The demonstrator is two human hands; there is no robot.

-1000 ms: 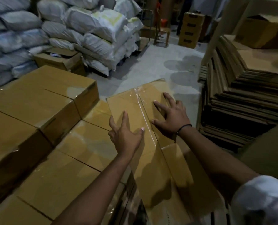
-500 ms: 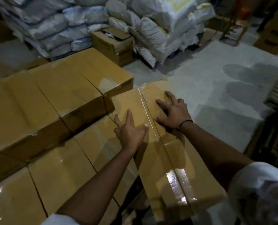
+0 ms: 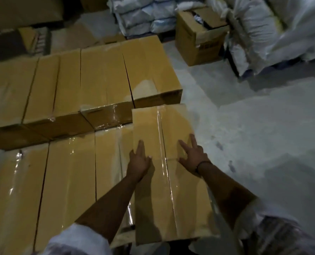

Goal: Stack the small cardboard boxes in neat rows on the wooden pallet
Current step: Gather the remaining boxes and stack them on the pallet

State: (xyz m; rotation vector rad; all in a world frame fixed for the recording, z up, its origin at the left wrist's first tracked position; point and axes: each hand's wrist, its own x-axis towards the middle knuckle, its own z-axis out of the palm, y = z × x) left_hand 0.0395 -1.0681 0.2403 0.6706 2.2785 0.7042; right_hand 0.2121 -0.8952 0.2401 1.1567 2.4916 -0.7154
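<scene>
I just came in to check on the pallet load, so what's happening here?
A person is stacking taped cardboard boxes. The left hand and right hand lie flat, fingers spread, on top of one long box at the right end of the lower row, its far end reaching the upper tier. White sacks and an open carton stand beyond.
</scene>
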